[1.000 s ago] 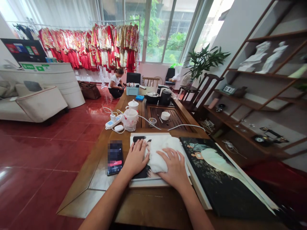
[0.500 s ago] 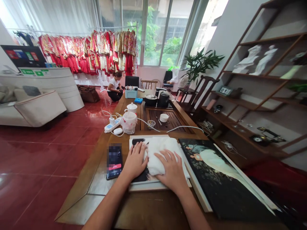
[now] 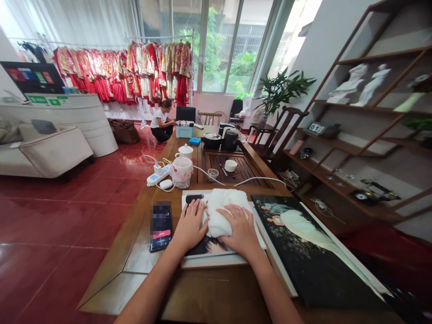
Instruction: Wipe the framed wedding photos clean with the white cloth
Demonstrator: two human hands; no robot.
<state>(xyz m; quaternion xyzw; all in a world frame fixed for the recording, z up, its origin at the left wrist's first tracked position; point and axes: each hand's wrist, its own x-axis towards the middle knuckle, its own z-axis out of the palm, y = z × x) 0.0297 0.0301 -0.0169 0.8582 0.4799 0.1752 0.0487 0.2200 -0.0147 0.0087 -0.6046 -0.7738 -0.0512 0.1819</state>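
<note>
My left hand (image 3: pixel 191 225) lies flat with its fingers stretched out on the left part of a framed photo print (image 3: pixel 195 248). Under my right hand (image 3: pixel 239 229) is a folded, fluffy white cloth (image 3: pixel 224 202), which rests on the same print. The right fingers bend over the cloth's right side, and the thumb is near its lower edge. Cloth and hands hide much of the picture; dark hair shows below the cloth. To the right, a larger dark photo panel (image 3: pixel 303 243) with a figure in a pale gown lies close by, untouched.
A phone (image 3: pixel 161 227) lies left of the print. Beyond stand a power strip (image 3: pixel 158 175), a wrapped cup (image 3: pixel 182 173), a lidded white mug (image 3: pixel 185 150) and a tea tray (image 3: pixel 249 164) with a small white bowl (image 3: pixel 231 166). A person (image 3: pixel 162 121) crouches near red garments.
My right hand has pushed the white cloth slightly away from me, uncovering more of the print's lower part. The left hand stays in place. The crouching person's arm has shifted.
</note>
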